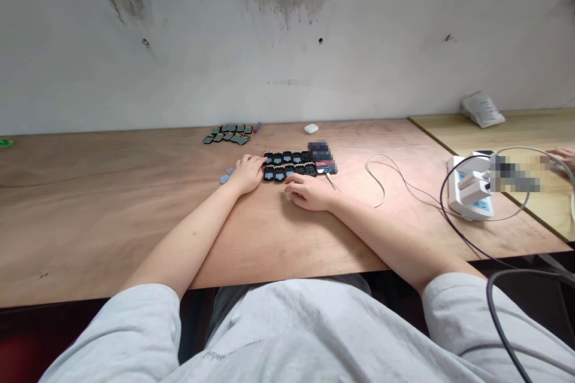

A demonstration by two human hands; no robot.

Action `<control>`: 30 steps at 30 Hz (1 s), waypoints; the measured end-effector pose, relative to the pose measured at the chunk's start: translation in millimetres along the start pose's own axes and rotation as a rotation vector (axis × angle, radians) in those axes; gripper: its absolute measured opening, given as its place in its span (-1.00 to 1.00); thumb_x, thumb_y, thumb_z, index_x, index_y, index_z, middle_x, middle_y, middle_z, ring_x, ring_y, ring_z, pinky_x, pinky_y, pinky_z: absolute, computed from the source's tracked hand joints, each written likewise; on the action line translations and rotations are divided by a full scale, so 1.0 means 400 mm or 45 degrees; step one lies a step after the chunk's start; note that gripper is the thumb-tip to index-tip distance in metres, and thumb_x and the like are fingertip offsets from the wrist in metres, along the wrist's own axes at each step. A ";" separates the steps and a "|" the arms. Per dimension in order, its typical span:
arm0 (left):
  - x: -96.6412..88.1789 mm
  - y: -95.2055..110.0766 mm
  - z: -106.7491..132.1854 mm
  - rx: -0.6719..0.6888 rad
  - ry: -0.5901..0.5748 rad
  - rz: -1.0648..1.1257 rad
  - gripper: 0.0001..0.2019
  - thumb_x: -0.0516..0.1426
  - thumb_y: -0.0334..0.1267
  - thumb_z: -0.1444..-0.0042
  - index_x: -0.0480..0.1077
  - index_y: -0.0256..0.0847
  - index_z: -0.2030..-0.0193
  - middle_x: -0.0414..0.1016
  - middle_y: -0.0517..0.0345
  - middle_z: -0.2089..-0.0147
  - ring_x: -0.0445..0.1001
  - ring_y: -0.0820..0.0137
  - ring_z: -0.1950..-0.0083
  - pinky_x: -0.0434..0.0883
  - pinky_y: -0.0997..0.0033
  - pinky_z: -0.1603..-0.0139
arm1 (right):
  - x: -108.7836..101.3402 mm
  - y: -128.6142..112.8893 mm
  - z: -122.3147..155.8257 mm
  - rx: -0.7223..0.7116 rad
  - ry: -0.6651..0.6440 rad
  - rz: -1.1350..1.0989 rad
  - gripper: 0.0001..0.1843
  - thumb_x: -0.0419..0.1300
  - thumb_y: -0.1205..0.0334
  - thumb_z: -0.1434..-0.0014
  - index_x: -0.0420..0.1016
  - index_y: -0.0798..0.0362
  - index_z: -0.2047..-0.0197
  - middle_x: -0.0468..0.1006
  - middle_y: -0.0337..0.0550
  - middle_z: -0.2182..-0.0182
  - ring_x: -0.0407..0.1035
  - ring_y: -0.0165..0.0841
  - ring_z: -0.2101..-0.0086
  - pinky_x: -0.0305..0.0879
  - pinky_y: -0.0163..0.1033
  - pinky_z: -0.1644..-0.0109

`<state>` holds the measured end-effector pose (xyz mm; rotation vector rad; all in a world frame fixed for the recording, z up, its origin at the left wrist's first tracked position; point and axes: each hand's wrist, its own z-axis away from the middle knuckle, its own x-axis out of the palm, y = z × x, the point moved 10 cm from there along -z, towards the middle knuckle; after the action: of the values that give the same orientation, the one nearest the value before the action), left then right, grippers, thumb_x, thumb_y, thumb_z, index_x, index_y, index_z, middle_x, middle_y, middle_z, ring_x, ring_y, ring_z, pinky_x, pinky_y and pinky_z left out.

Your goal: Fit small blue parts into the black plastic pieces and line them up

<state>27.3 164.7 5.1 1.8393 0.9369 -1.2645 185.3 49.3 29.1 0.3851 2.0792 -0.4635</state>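
Note:
Two rows of small black plastic housings [279, 175] lie on the table in front of me, many with a light-blue square piece [287, 159] inside. My left hand [249, 174] rests flat at the left end of these rows, its fingers stretched out and the tips touching the leftmost housings. Just below the lower row, my right hand [309, 192] hovers with loosely curved fingers slightly apart; nothing shows in them. Beside my left wrist lie a few loose light-blue pieces [223, 179].
Green-grey square parts [228, 137] lie in rows at the back, by a small purple-red tool [257, 128]. A phone-like device [327, 167] with a cable sits right of the housings. Further off are a white case [311, 128], a power strip [469, 188] and another person's hand [563, 157].

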 end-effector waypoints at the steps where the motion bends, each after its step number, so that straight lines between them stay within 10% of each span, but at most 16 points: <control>1: -0.001 0.002 0.001 0.005 -0.006 0.004 -0.48 -0.10 -0.26 -0.38 0.35 -0.15 -0.41 0.44 -0.11 -0.37 0.25 -0.03 -0.33 0.24 -0.15 -0.31 | 0.000 0.000 0.000 -0.001 -0.001 0.003 -0.82 0.15 0.37 -0.33 0.57 0.00 0.09 0.50 0.02 -0.12 0.50 -0.26 0.14 0.45 -0.18 0.06; 11: -0.036 -0.002 0.016 -0.073 0.089 -0.069 -0.50 -0.05 -0.26 -0.33 0.36 -0.22 -0.36 0.47 -0.19 -0.30 0.28 -0.02 -0.35 0.23 -0.12 -0.29 | 0.004 0.014 0.003 0.037 -0.004 0.077 -0.83 0.14 0.33 -0.36 0.56 0.00 0.09 0.52 -0.01 -0.06 0.44 -0.24 0.12 0.38 -0.14 0.04; 19: -0.110 -0.158 0.112 -0.559 0.229 -0.399 -0.59 -0.03 -0.17 -0.30 0.52 -0.34 -0.07 0.50 -0.39 -0.14 0.30 -0.22 -0.25 0.25 -0.24 -0.15 | -0.065 0.151 0.044 0.713 0.228 0.466 -0.74 0.12 0.13 -0.44 0.60 0.04 0.17 0.53 0.12 0.01 0.26 0.00 -0.04 0.18 0.15 -0.17; 30: -0.091 -0.187 0.128 -0.432 0.115 -0.235 -0.65 0.00 -0.14 -0.32 0.57 -0.18 0.01 0.54 -0.20 -0.11 0.34 -0.09 -0.23 0.32 -0.10 -0.16 | -0.060 0.148 0.044 0.880 0.047 0.549 -0.48 0.00 -0.05 -0.50 0.70 0.09 0.10 0.56 0.18 0.00 0.19 0.06 -0.14 0.05 0.19 -0.23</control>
<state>-68.8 151.1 14.6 1.5811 1.3089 -1.0573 236.9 91.0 31.0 1.2210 1.7452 -0.9030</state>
